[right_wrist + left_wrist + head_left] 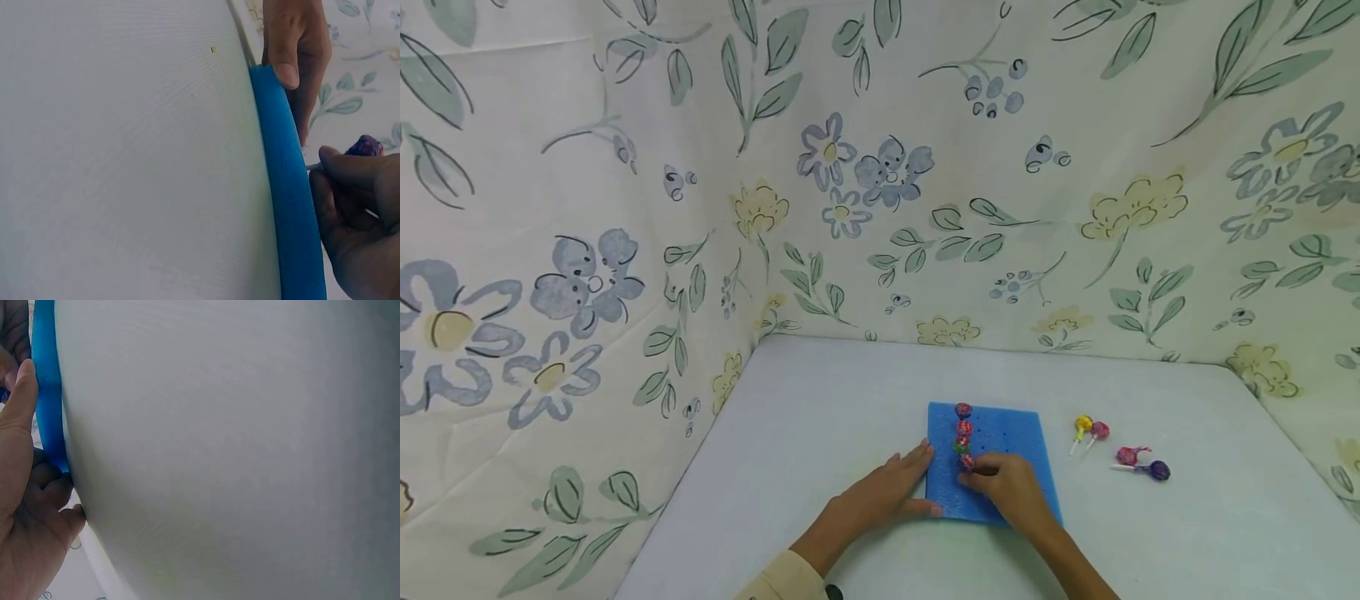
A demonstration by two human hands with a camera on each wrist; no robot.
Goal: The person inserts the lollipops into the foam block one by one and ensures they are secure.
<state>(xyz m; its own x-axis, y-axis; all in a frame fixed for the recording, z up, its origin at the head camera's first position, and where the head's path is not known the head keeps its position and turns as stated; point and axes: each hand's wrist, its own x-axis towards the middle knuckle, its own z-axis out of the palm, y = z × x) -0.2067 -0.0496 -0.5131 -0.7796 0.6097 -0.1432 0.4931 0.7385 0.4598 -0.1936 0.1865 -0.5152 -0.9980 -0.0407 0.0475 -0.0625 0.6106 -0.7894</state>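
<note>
See at the near left the bare left hand (883, 492), out of a beige sleeve (786, 577), with fingers stretched and thumb apart, resting along the left edge of a flat blue foam board (1028, 442). See at the near right the bare right hand (1011, 492), with thumb and finger pinched together on the thin white stick (314, 167) of a round lollipop in dark purple wrapper (966, 462).

Find this held lollipop at the left end of the right hand, over the left part of the board; judge the right hand as nearer, the left as apart from it. Take the long axis as nearly upright to the board, stick toward the foam. Cannot tell if inserted, or how deep.

To the right, on the white table (850, 383), notice 1 loose purple lollipop (1159, 471) just beside 1 loose pink lollipop (1127, 455). Beyond the held lollipop, count 3 reddish lollipops (964, 427) in 1 line toward far. Right of the board, farther, see 1 yellow lollipop (1083, 423) beside 1 more pink lollipop (1101, 430). Farthest, see a white flower-printed cloth (951, 267).

Cannot read any brand, label or letter on the wrappers, being too small.
</note>
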